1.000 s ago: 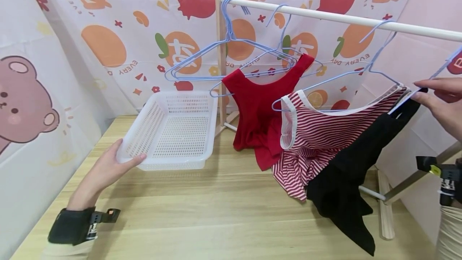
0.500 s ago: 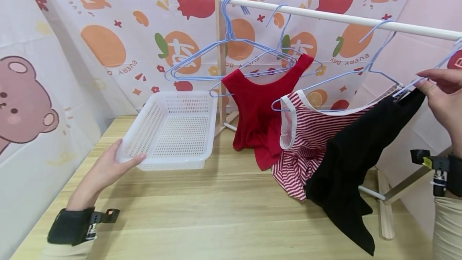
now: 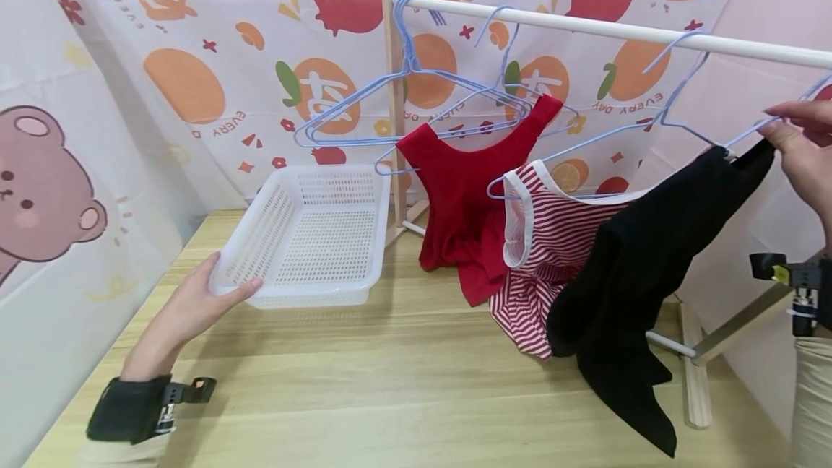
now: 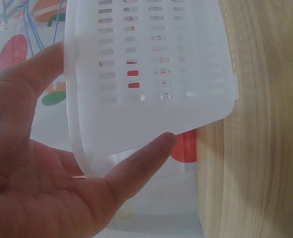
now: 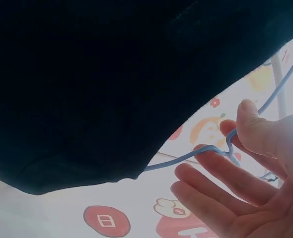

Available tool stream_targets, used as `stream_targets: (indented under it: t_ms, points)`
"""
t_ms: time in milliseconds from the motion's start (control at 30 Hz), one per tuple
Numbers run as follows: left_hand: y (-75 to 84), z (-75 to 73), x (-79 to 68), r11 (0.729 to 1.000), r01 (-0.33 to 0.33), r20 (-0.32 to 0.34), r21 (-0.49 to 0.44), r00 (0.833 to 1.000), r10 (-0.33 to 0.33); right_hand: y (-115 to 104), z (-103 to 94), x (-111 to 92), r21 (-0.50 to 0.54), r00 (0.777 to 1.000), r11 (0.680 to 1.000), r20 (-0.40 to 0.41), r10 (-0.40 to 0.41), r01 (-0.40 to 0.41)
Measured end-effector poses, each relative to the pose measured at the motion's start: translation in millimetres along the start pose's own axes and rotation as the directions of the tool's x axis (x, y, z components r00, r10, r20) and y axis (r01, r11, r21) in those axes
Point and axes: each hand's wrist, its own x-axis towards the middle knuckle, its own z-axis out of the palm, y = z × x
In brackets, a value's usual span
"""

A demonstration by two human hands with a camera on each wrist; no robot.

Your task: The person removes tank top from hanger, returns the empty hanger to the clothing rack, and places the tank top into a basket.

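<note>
At the left, my left hand [image 3: 201, 302] grips the near left corner of a white plastic basket [image 3: 373, 266], thumb and fingers spread around its rim. In the left wrist view the slotted basket wall [image 4: 151, 114] sits between them. My right hand [image 3: 809, 154] pinches the wire of a blue clothes hanger [image 3: 747, 132] at the right edge. A black garment [image 3: 630, 287] hangs from this hanger and partly covers a red-and-white striped tank top [image 3: 565, 226]. In the right wrist view, thumb and fingers hold the blue wire [image 5: 176, 162] beside the black cloth [image 5: 87, 99].
A white rod [image 3: 585, 29] on a wooden stand [image 3: 395, 107] crosses the back right. A red tank top [image 3: 481, 179] hangs left of the striped one. Several bare blue hangers [image 3: 351, 108] bunch at the rod's left end. The wooden table [image 3: 364, 388] lies below.
My right hand has moved up along the hanger, and the black garment's upper part has risen and shifted over the striped tank top. My left hand stays on the basket corner.
</note>
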Motion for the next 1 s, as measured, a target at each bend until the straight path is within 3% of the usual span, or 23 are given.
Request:
stream_targets:
  t_ms: [167, 300, 433, 633, 833, 1000]
  points:
    - [-2.3, 1.6, -2.5, 1.0, -0.003, -0.004, -0.023, 1.0, 0.002, 0, 2.5, 5, 0.021, 1.0, 0.999, 0.005, -0.029, 0.029]
    - [-3.6, 2.6, -4.8, 0.999, 0.0, 0.001, -0.037, 1.0, 0.0, 3, 3.2, 2, 0.034, 0.997, 0.999, 0.071, -0.041, 0.039]
    - [-4.3, 2.0, -5.2, 0.999, 0.003, 0.001, -0.04, 1.0, -0.003, 5, 2.3, -6, 0.009, 0.984, 0.997, 0.158, -0.081, 0.081]
    - [-2.3, -1.2, -3.6, 0.999, 0.01, 0.006, -0.033, 1.0, -0.01, -2, 0.4, -25, 0.008, 0.969, 0.984, 0.174, -0.175, 0.176]
    - [0.4, -1.9, -2.8, 0.999, -0.01, -0.006, -0.042, 1.0, 0.01, -19, -0.3, -48, 0.023, 0.939, 0.95, 0.146, -0.312, 0.312]
    - [0.1, -0.3, -2.8, 0.999, -0.007, -0.008, -0.035, 1.0, 0.007, -35, -0.7, -64, -0.079, 0.907, 0.913, 0.179, -0.381, 0.399]
